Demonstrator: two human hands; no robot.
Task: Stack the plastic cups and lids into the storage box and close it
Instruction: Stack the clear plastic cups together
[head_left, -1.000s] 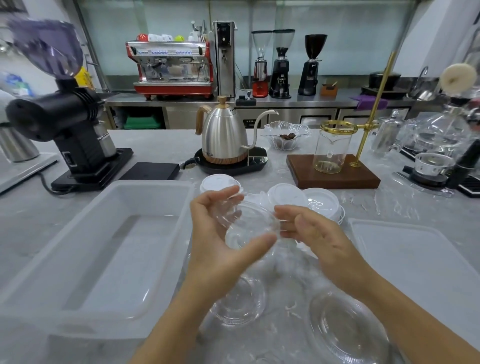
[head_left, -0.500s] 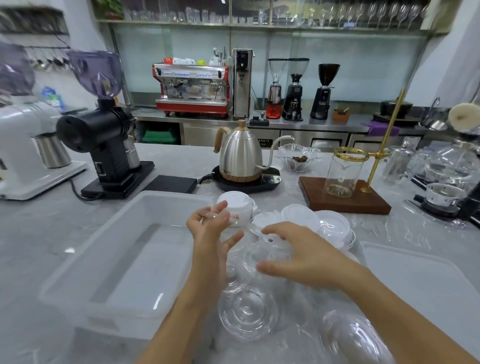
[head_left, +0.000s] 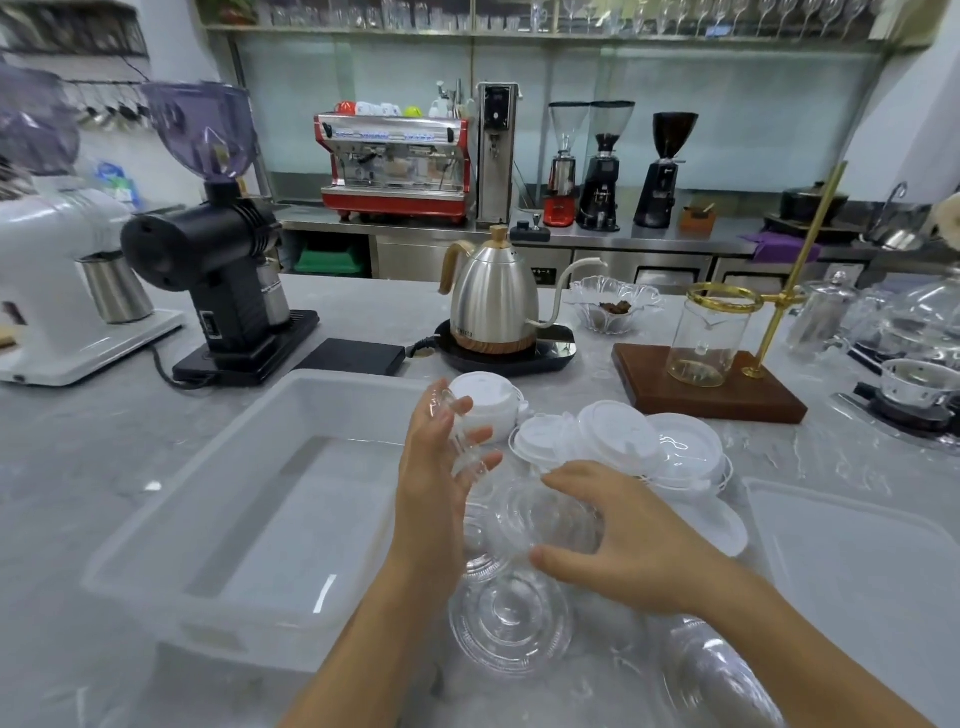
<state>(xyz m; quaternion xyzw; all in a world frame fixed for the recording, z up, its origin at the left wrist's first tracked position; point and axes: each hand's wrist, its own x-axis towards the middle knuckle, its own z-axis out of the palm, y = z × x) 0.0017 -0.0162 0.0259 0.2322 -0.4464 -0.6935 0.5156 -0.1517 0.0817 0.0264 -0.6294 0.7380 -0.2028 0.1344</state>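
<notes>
Fingers of the left hand (head_left: 441, 467) curl around a small stack of clear lids (head_left: 464, 441), held upright at the right edge of the storage box (head_left: 218, 499). Fingers of the right hand (head_left: 618, 540) spread in a wide curve over a clear domed lid (head_left: 540, 519) on the marble counter (head_left: 363, 312), thumb at its near side and fingertips at its far side; whether they actually grip it I cannot tell. Another clear domed lid (head_left: 511, 626) lies flat just near of that one. White lids (head_left: 618, 441) sit in an overlapping heap just beyond the right hand, with a white cup (head_left: 485, 402) left of them. The box stands open and empty on the left, and its flat lid (head_left: 857, 561) rests on the counter at the right. A steel kettle (head_left: 491, 301) stands farther back.
</notes>
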